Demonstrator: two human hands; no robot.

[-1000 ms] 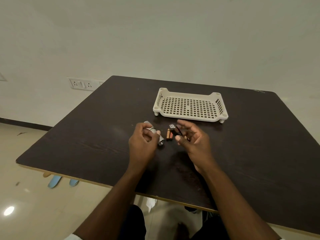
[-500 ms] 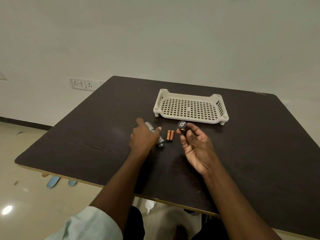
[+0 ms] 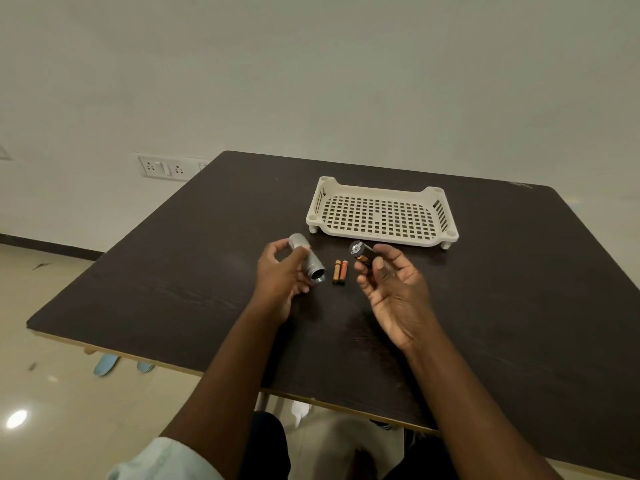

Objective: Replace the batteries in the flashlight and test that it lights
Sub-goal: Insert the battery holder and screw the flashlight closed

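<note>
Table (image 3: 519, 306): flashlight (image 3: 309, 260) mouth points near-right.

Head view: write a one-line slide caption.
Left hand holds the flashlight tube, right hand the battery holder; two batteries lie between on the table.

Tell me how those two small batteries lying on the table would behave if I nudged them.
The two batteries are smooth little cylinders lying on their sides, so they would probably roll sideways. The table looks flat and slick, offering little to stop them. They lie side by side, so one would likely push the other.
</note>
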